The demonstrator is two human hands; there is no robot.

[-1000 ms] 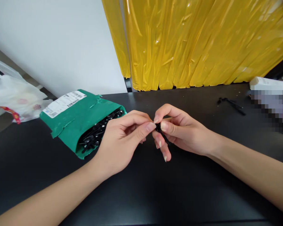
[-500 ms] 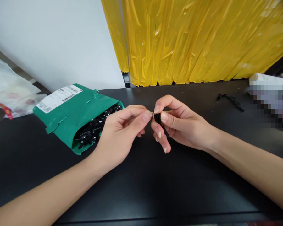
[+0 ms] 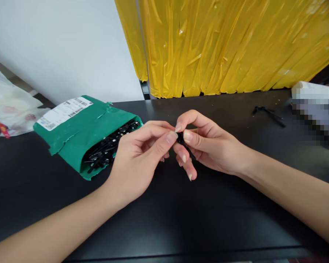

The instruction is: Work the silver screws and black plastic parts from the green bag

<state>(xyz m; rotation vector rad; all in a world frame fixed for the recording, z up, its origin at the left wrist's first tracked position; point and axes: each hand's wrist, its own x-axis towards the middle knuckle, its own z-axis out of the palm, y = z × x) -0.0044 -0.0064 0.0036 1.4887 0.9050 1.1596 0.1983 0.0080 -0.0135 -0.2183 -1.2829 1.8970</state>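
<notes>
Above the worktop [image 3: 194, 219], in the head view, your left hand [image 3: 137, 160] is closed to a fingertip pinch at the upper end of a small black piece [image 3: 180, 138], the exact hold partly hidden; your right hand [image 3: 208, 142] grips that same piece between thumb and forefinger, its other fingers loosely curled below, and the dark tail slants down across them. The step in hand looks like close fingertip work on the piece's upper end, perhaps fitting or freeing something too small to make out; by my judgement the next move calls for a steady right-hand grip and a light, precise touch from the left.

Just beyond and left of your left hand, a torn green pouch [image 3: 82, 138] lies with its mouth towards you, packed with similar black pieces [image 3: 106, 149]; well to the right of your right hand, some loose black parts [image 3: 271, 116] lie on the worktop.

As for writing, the pouch's white label [image 3: 64, 114] carries barcodes and lines of print too small to read; farther left of your hands, a whitish plastic bag [image 3: 13, 106] shows a red and yellow strip [image 3: 0, 128], no wording or brand legible.
</notes>
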